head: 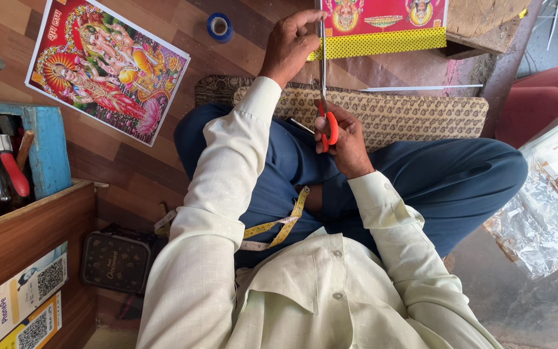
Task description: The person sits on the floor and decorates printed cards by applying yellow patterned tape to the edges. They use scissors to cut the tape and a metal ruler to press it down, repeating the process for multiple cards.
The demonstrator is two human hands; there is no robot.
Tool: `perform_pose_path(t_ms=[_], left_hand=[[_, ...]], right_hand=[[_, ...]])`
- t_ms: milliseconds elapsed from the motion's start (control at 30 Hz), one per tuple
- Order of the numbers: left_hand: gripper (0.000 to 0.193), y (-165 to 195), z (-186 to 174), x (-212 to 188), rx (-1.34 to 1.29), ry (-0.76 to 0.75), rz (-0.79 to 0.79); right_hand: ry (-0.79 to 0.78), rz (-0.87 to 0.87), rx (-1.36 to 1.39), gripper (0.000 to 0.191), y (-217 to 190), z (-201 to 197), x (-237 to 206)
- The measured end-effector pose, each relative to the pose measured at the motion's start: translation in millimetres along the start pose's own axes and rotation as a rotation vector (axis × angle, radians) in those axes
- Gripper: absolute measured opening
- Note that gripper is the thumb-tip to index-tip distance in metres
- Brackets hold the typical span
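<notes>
I sit cross-legged on a patterned cushion (414,113) on the wooden floor. My right hand (343,145) grips the orange handles of a pair of scissors (324,97), whose blades point away from me along the left edge of a colourful print (382,26) with a yellow dotted lower band. My left hand (290,45) pinches that print at its lower left corner, right beside the blades. A yellow measuring tape (279,226) hangs from my neck over my lap.
A second colourful print (108,64) lies on the floor at the left. A blue tape roll (219,27) sits behind it. A blue toolbox (50,148) with red-handled tools stands at the left, a dark tin (116,260) below it, crumpled plastic wrap (544,207) at the right.
</notes>
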State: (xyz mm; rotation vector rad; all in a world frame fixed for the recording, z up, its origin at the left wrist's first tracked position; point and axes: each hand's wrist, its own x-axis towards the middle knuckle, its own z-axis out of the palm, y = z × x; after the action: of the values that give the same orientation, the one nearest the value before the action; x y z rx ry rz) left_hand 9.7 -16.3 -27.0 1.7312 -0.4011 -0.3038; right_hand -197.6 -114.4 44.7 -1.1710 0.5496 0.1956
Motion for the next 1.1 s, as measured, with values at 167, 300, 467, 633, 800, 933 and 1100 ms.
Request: perform_pose_path(t_ms=[167, 300, 467, 633, 800, 933, 1100], left_hand=[[0.044, 3.0, 0.2, 0.0, -0.010, 0.009, -0.012], [0.042, 5.6, -0.5, 1.1, 0.021, 0.012, -0.001], [0.043, 6.1, -2.2, 1.3, 0.026, -0.008, 0.002], [0.042, 6.6, -3.8, 1.6, 0.040, -0.012, 0.033], [0.041, 5.5, -3.8, 2.2, 0.046, -0.010, 0.050], [0.040, 2.3, -5.9, 5.6, 0.082, 0.000, 0.114], [0.039, 6.9, -12.3, 8.4, 0.265, 0.008, 0.298]], right_hand=[[-0.030, 0.013, 0.010, 0.056, 1.1, -0.9, 3.3], [-0.053, 0.043, -0.110, 0.055, -3.4, -8.5, -1.9], [-0.102, -0.163, -0.838, 0.064, -23.2, -37.3, -29.0], [-0.055, -0.294, -1.579, 0.063, -42.0, -53.8, -45.3], [0.187, -0.414, -1.502, 0.052, -63.1, -49.9, -19.0], [0.239, -0.703, -1.480, 0.095, -88.3, -56.8, 47.7], [0.251, -0.548, -1.595, 0.099, -85.7, -68.0, 71.4]])
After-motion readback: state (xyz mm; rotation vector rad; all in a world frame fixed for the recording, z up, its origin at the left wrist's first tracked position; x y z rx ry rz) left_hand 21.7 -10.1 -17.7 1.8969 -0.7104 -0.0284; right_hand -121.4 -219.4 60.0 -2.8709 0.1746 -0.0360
